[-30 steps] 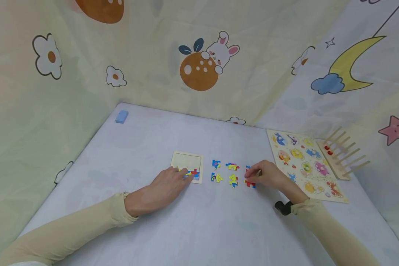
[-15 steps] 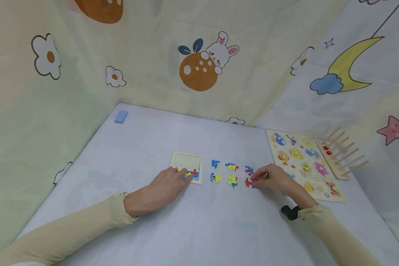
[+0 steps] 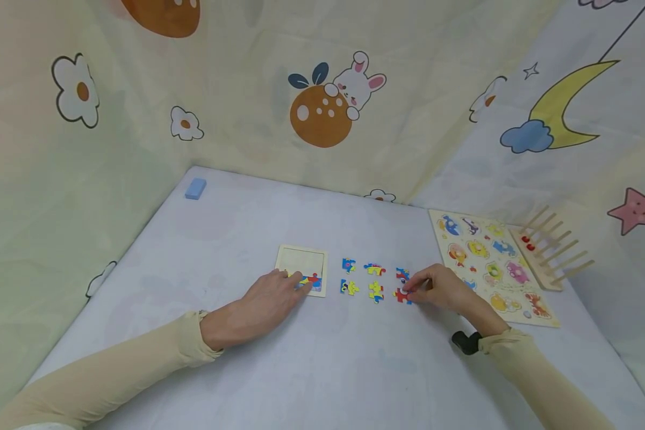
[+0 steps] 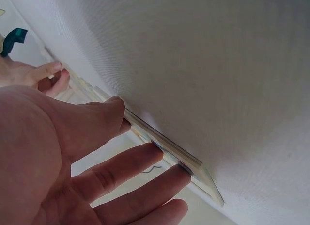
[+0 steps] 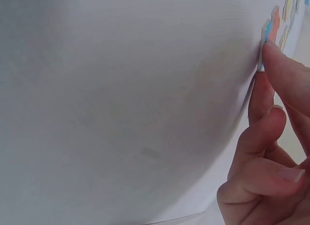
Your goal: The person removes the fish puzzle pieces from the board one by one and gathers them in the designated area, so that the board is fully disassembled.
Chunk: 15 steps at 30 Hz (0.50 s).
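Observation:
My left hand [image 3: 269, 301] lies over the near side of a small square wooden puzzle tray [image 3: 301, 261]. Its fingertips rest on the tray and on colourful jigsaw pieces [image 3: 315, 280] along the bottom. In the left wrist view the thumb is at the rim of the tray [image 4: 164, 145], fingers extended. At the right end of two rows of loose pieces, my right hand [image 3: 441, 289] pinches a red and blue puzzle piece [image 5: 274, 25] by its edge, thumb and index finger on it. Just behind it lies another blue and red piece [image 3: 402, 273].
Several yellow and blue pieces [image 3: 376, 291] lie between the hands. Beyond the right hand are a wooden animal puzzle board [image 3: 481, 280] and a wooden rack with pegs [image 3: 548, 272] and red beads. A blue block [image 3: 196, 189] sits at the far left corner.
My right hand has drawn slightly toward me and to the right, uncovering the blue and red piece behind. In the last half second it barely moves. The left hand has stayed put.

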Tool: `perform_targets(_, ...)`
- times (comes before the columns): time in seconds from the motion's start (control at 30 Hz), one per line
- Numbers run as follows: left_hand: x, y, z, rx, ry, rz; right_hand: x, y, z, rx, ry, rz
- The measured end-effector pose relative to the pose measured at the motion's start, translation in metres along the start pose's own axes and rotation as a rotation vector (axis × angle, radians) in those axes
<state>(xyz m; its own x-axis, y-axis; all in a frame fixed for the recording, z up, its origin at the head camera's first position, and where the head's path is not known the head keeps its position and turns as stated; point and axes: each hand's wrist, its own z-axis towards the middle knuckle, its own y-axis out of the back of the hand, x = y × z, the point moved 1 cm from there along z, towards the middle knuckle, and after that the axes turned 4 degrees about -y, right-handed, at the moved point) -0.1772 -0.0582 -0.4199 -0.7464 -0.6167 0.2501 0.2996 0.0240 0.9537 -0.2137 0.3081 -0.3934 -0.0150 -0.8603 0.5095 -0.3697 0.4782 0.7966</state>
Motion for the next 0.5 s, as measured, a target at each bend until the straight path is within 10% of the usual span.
perform_targets(0.5,0.000,0.001,-0.001,-0.007,0.006,-0.006,0.024,0.002,-0.001,0.041,0.144,-0.018)
